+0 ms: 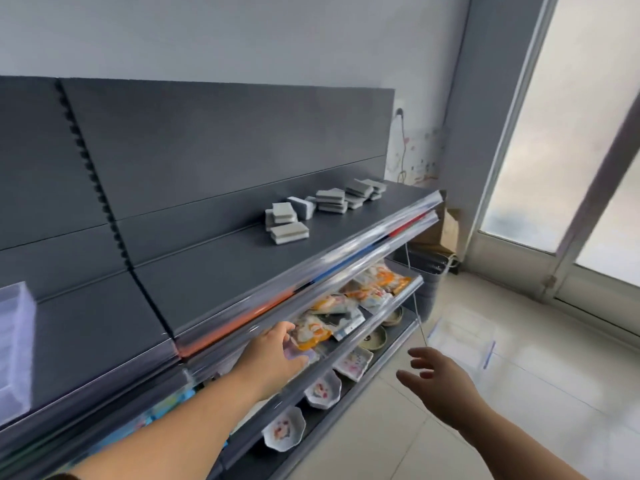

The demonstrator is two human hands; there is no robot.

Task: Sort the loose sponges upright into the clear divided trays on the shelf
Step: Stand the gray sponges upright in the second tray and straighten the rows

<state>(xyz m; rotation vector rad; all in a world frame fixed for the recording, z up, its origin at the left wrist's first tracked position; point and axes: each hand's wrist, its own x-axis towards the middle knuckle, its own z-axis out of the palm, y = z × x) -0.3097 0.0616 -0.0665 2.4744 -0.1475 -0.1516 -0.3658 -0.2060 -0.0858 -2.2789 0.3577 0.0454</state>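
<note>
Sponges (325, 206) lie loose on the dark top shelf (214, 271), toward its far right end, at about 1 o'clock from picture centre. They sit in several small heaps, mostly flat and stacked; one near the middle of the group leans tilted against its neighbours. None stands in a tray. One clear divided tray (15, 344) rests on the same shelf at the left edge, 9 o'clock, well apart from the sponges; its contents cannot be made out through the blur. A second clear tray (462, 336) lies on the tiled floor (519, 410) at about 4 o'clock. Left hand (277, 355) reaches to the front edge of the second shelf, at 6 o'clock, fingers curled over a pale, glossy item there; whether it grips that item or merely touches it cannot be told. Packets (367, 292) with orange print lie along that shelf just beyond the hand. Right hand (440, 379) hangs in the air at 5 o'clock, fingers spread and loosely bent, nothing in it, near the floor tray but apart from it. Small white dishes (284, 431) with pink patterns sit in a row on the lowest shelf, at 6 o'clock. Both hands are well apart from the sponges.
</note>
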